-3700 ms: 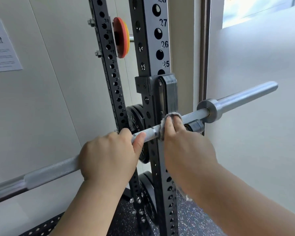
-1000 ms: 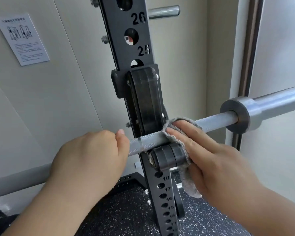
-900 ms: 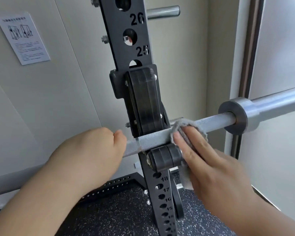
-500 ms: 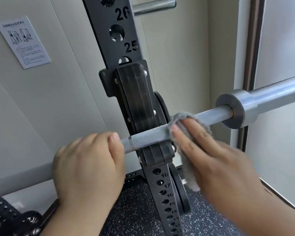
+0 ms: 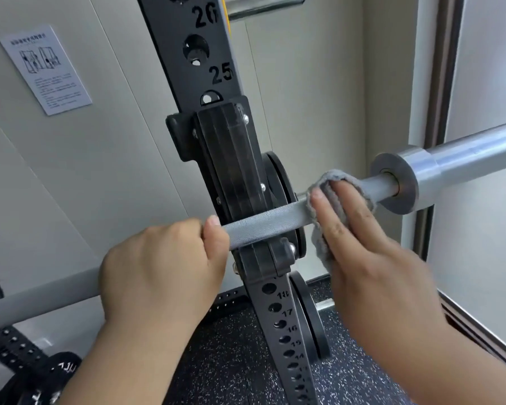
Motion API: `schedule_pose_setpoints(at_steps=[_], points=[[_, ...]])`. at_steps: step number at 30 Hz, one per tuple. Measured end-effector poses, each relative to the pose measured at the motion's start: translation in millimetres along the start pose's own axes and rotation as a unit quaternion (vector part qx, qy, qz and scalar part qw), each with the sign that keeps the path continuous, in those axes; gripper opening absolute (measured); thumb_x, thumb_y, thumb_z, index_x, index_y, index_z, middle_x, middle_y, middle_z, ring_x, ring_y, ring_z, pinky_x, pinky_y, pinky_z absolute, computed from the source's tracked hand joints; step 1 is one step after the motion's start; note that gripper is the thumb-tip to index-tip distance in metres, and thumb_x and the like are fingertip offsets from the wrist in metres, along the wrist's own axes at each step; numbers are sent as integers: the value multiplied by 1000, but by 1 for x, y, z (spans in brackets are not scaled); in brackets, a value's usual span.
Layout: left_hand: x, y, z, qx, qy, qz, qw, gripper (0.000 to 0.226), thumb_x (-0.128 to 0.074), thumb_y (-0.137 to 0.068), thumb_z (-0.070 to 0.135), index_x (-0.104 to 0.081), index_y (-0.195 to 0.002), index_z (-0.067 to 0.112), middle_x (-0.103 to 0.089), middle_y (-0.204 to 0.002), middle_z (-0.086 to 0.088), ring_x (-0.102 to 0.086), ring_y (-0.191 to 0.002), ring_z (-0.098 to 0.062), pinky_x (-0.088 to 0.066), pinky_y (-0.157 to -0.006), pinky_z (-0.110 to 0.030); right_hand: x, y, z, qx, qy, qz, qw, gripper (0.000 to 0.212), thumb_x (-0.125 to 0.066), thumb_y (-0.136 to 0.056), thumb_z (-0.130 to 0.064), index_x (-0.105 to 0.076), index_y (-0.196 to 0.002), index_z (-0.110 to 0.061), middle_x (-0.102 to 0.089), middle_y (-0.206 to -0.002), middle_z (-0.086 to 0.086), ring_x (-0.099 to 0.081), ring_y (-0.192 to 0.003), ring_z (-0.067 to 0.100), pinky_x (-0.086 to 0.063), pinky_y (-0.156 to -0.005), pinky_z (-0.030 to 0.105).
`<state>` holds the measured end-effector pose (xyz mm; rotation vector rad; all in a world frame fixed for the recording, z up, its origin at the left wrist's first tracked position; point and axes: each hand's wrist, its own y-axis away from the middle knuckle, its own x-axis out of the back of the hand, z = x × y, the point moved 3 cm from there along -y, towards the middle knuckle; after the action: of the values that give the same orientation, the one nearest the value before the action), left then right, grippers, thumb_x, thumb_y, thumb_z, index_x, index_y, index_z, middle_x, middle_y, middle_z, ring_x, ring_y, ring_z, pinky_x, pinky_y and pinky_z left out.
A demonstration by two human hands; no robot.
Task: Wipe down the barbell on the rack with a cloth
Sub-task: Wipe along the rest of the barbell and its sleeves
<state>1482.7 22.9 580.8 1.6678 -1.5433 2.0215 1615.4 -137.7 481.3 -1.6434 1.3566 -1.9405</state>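
Note:
A silver barbell (image 5: pixel 268 222) lies across the black hook of the rack upright (image 5: pixel 231 176), running from lower left to upper right, with its collar and sleeve (image 5: pixel 421 171) at the right. My left hand (image 5: pixel 161 270) grips the bar just left of the upright, thumb on top. My right hand (image 5: pixel 368 258) presses a grey cloth (image 5: pixel 330 182) against the bar between the upright and the collar, fingers straight over the cloth. The cloth drapes over the bar and hangs below it.
Black weight plates (image 5: pixel 307 317) hang behind the upright, and more plates lie at the lower left (image 5: pixel 50 381). A paper notice (image 5: pixel 46 68) is on the wall. A steel peg (image 5: pixel 263 5) sticks out near the top. The floor is speckled black rubber (image 5: pixel 231 361).
My right hand has slid the cloth to the right along the bar, away from the upright toward the collar. My left hand keeps its grip.

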Motion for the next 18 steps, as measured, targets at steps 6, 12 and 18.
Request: schedule_pose_setpoints(at_steps=[6,12,18], points=[[8,-14,-3,4,17,-69,997,66,-8,-96,51,-57,-67,17,-55,-62,1,-53,-62,-20,-44,-61,-34,-3,1,-15,36,-62,30,997,76,-43,-87,-11,-36,-162,-22,-39,-166,2,-73,-82,27,-59,-57,39],[0,3,-3,-26,-3,55,998,56,-13,-108,41,-32,-58,24,-33,-48,8,-26,-42,-21,-19,-48,-24,-9,6,-15,-22,-54,26,998,81,-49,-96,-9,-14,-167,-24,-17,-174,-3,-67,-121,30,-63,-78,44],[-13,21,-5,-24,38,137,990,46,-26,-105,46,-55,-79,21,-51,-72,3,-47,-71,-31,-28,-68,-40,7,-1,-6,-10,-36,34,999,67,-33,-99,-12,-29,-164,-29,-34,-168,-4,-73,-95,23,-57,-60,36]])
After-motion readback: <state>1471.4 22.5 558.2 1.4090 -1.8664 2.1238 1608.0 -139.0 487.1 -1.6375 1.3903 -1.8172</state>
